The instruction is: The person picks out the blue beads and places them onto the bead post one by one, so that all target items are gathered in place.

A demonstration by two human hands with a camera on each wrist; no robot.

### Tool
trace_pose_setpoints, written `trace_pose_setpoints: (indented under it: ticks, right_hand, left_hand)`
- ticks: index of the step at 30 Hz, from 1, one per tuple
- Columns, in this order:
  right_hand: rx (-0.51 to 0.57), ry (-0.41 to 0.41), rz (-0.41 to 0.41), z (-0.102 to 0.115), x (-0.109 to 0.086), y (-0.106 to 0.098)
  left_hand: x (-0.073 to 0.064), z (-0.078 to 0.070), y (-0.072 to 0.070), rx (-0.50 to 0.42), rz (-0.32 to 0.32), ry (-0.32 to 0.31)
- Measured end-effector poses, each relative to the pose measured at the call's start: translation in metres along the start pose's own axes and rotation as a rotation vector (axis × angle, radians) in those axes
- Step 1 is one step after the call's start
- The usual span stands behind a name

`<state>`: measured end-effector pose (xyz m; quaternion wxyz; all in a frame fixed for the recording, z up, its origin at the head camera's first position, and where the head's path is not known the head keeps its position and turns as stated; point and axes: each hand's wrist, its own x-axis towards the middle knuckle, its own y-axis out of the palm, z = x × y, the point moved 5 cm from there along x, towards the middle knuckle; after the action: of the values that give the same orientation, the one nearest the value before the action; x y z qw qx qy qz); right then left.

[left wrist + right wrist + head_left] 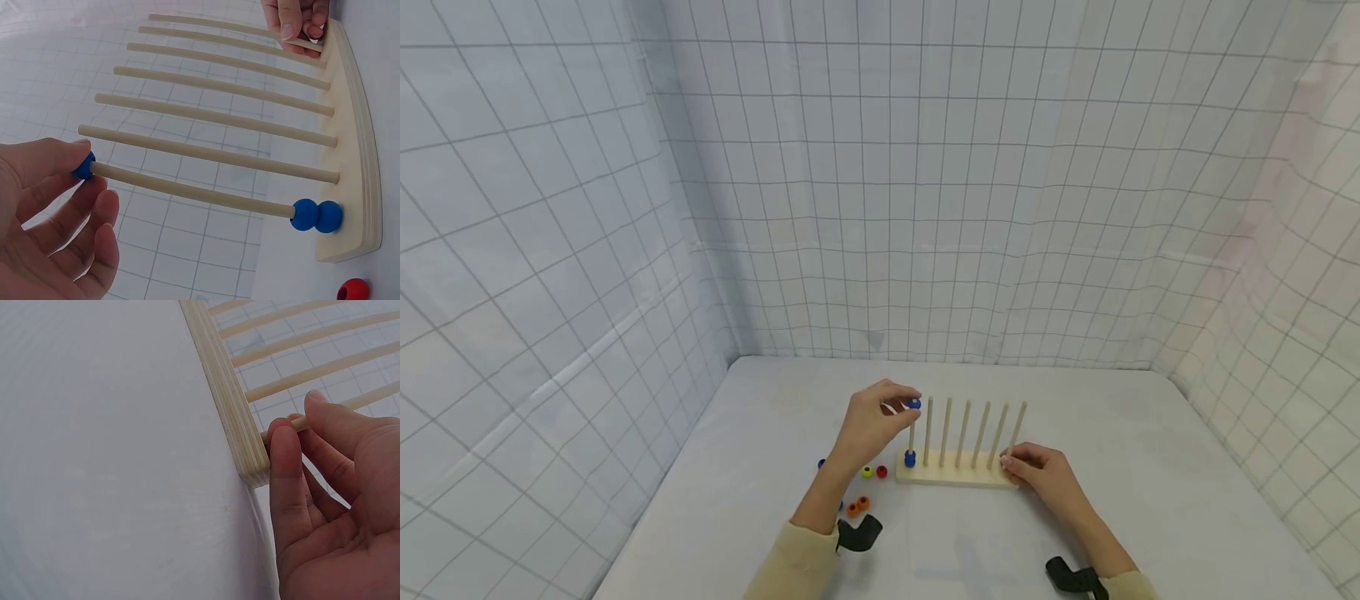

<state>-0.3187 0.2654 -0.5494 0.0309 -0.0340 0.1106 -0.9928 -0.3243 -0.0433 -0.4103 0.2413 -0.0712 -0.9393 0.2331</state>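
Blue bead [84, 166] sits at the top end of the leftmost peg [194, 192] of a wooden peg rack [955, 477], pinched between thumb and fingers of the left hand [874, 418]. Two stacked blue beads [304, 214] touch each other at the foot of that peg. At the right end, the fingers of the right hand [1043, 468] grip the rightmost peg [1017, 427] low down. The rack stands on a white table [1112, 433]. Left of it lie a yellow bead [867, 472] and a red bead [882, 472], with two orange beads [852, 511] nearer.
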Motion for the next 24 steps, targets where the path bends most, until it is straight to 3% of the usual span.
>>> trace_pose_setpoints:
  ticks: [7,24]
  right_hand:
    - [0.018,0.0,0.0,0.0021,-0.0006,0.0008]
    - [0.025,-0.001,0.004,0.0015,-0.0005,0.0013]
  left_hand:
    - [-0.0006,0.0026,0.0012,-0.004,0.0,0.019]
    - [-0.0038,0.0057,0.0022,0.007,0.006,-0.006]
